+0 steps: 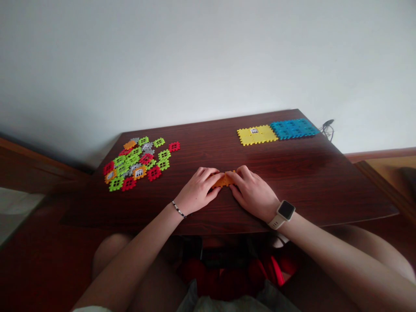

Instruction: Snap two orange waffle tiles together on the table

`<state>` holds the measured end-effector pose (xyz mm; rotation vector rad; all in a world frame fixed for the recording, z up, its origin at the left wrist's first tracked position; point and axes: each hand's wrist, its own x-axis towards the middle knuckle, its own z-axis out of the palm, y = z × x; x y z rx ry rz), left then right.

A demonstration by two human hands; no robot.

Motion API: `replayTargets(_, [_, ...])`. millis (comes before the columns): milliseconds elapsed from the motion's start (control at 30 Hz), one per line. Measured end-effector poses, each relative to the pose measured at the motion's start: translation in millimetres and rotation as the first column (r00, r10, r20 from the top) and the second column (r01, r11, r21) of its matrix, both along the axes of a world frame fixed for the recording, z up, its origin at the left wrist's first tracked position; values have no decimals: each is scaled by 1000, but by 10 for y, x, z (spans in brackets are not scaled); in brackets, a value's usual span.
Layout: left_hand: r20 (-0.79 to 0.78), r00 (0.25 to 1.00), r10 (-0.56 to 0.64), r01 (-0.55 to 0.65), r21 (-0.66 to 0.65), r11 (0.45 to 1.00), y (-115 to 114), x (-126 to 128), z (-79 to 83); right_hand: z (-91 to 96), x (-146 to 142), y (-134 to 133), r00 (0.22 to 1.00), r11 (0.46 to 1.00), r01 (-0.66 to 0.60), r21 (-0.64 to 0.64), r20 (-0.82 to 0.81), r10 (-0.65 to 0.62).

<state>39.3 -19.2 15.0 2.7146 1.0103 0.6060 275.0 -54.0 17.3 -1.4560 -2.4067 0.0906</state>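
Both of my hands meet at the middle of the dark wooden table (292, 173), near its front edge. My left hand (199, 190) and my right hand (251, 193) have their fingers curled around small orange tiles (224, 179), pressing them together between the fingertips. Only a strip of orange shows between the hands. A bracelet is on my left wrist and a white watch on my right.
A loose pile of green, red, grey and orange tiles (138, 164) lies at the table's left. At the back right sit a joined yellow panel (257, 134) and a blue panel (294, 128). A cable (327, 126) hangs past the far right corner.
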Motion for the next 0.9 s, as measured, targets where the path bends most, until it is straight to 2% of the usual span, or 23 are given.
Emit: replayTargets(900, [-12,1000,-2,2,6,1000,1,2,-4,1,4,-4,1000,1000,2,-2,10,-2])
